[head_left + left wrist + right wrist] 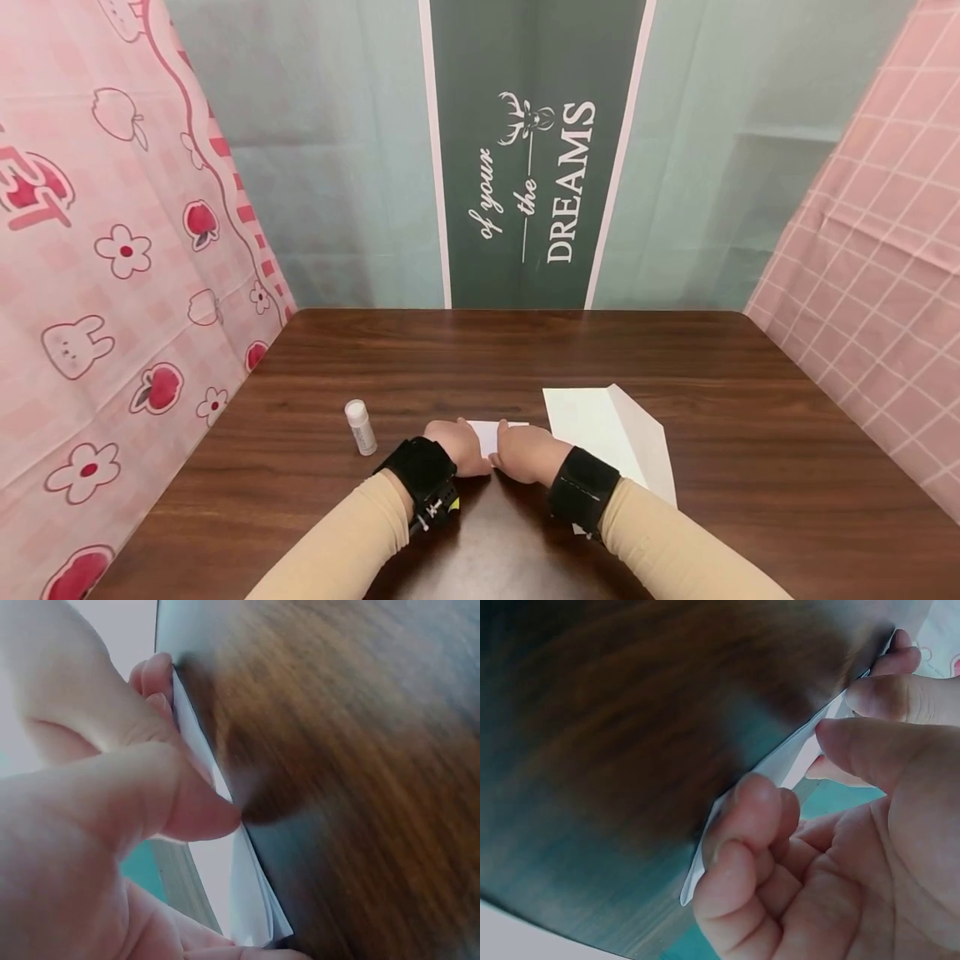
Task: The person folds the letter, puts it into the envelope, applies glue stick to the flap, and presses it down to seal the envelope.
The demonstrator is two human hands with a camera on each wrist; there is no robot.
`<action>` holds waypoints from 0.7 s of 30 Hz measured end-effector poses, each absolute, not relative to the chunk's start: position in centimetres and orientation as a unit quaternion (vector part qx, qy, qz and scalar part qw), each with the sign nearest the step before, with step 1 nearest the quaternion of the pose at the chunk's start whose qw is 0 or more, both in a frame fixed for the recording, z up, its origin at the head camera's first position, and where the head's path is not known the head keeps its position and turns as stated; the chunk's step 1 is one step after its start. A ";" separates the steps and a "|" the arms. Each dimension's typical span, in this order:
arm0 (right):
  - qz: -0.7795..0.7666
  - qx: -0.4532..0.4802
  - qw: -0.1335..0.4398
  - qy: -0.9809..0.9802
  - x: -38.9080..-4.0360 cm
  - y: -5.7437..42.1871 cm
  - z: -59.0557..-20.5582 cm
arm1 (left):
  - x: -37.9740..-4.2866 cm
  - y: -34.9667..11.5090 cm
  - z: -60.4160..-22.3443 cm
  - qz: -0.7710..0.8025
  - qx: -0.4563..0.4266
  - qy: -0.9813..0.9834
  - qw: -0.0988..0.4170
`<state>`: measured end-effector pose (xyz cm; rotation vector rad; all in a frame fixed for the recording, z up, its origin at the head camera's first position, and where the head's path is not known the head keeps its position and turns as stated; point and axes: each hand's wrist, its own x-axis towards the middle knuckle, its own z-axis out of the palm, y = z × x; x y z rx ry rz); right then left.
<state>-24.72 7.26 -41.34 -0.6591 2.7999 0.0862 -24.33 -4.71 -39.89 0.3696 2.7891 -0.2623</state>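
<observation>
A small folded white paper (487, 433) lies on the table between both hands. My left hand (459, 446) holds its left part; in the left wrist view the thumb (199, 814) presses at the near edge, where several layers show at one end. My right hand (528, 452) grips the right part. In the right wrist view its thumb (862, 754) is on the paper's edge and its other fingers (742, 817) curl at the paper's end. The two thumbs are close together near the middle of the strip. Much of the paper is hidden under the hands.
A white glue stick (361, 427) with a printed label is on the table (420, 358), left of the left hand. To the right, partly behind the right forearm, a larger creased white sheet (600, 425) lies with one side raised. Patterned cloths hang around the table.
</observation>
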 end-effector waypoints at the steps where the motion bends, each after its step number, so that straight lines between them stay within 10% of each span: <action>1: 0.028 -0.225 0.132 0.965 -24.7 7.2 -41.4 | -24.4 -4.8 -39.8 -0.089 0.131 0.974 0.162; 21: -0.011 -0.172 0.116 0.978 -24.4 7.0 -40.7 | -24.5 -4.9 -39.9 -0.073 0.122 0.974 0.175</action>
